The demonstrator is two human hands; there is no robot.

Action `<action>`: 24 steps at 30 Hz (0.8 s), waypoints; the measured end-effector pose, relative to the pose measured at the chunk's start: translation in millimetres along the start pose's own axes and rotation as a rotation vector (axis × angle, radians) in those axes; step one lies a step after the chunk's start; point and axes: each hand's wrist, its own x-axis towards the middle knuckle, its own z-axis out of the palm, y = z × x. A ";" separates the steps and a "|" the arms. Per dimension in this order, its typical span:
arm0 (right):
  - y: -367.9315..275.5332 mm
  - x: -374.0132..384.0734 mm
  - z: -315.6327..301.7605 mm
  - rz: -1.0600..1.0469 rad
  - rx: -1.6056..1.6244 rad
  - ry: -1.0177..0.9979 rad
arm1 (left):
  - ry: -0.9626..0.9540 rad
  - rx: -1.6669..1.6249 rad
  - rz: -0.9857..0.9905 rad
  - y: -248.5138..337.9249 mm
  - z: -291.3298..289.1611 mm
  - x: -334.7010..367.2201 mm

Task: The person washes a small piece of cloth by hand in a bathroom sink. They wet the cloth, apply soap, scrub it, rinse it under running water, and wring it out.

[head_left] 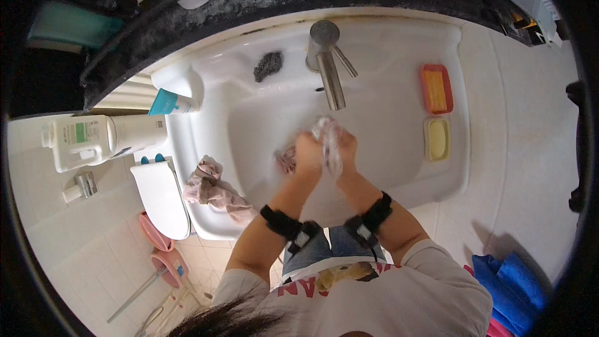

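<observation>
- Evidently, red lettering (306, 288) crosses the white shirt (405, 296); the white jug (76, 150) bears a partly green label (80, 131), its print too small to read.
- Left hand (307, 151) and right hand (347, 151), close together, have fingers curled, gripping a cloth (331, 143).
- That cloth, whitish-pink, crumpled and blurred, is at the sink (399, 131), near the tap (331, 81).
</observation>
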 end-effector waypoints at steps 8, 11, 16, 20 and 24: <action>-15.8 -16.7 -20.1 -0.759 -0.523 -0.254 | -0.142 -0.637 -0.030 5.5 -20.2 -18.1; -23.2 -20.4 -19.0 -0.216 -0.241 -0.223 | -0.105 -0.541 0.073 6.0 -23.9 -15.6; -33.9 -19.7 -19.1 0.139 0.014 -0.279 | -0.324 -0.609 -0.002 -8.7 -32.3 -2.1; -19.7 -23.1 -15.5 -0.112 -0.255 -0.200 | 0.072 -0.266 0.406 -16.2 -23.0 5.2; 11.2 -17.7 -7.7 -0.122 -0.110 -0.207 | 0.160 0.039 0.096 -12.7 -1.0 -6.8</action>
